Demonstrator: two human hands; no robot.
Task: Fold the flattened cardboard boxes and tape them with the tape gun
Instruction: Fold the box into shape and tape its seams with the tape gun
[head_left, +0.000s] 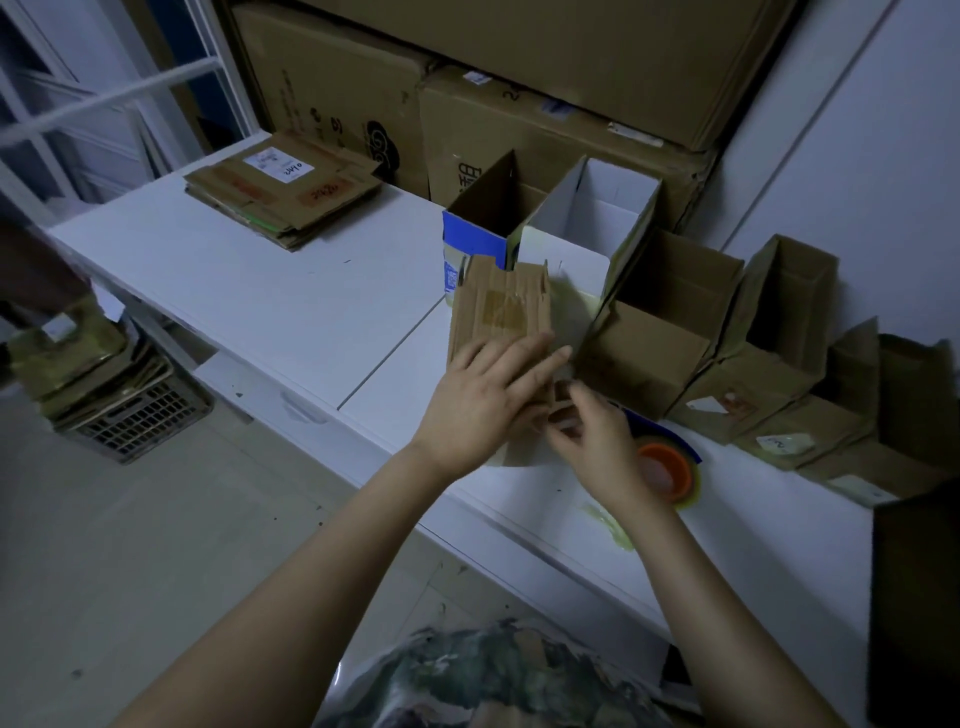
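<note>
Box (498, 312): your L hand (483, 395) flat on it, fingers straight. R hand (592, 436) pinches its flap; tape gun (670, 470) just beside.

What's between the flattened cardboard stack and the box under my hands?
Head view: only bare white tabletop lies between the flattened stack and the box.

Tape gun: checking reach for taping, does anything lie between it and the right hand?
Nothing visible does. The tape gun lies on the table directly beside the right hand, partly hidden by that wrist. The hand itself pinches a flap of the small cardboard box.
</note>
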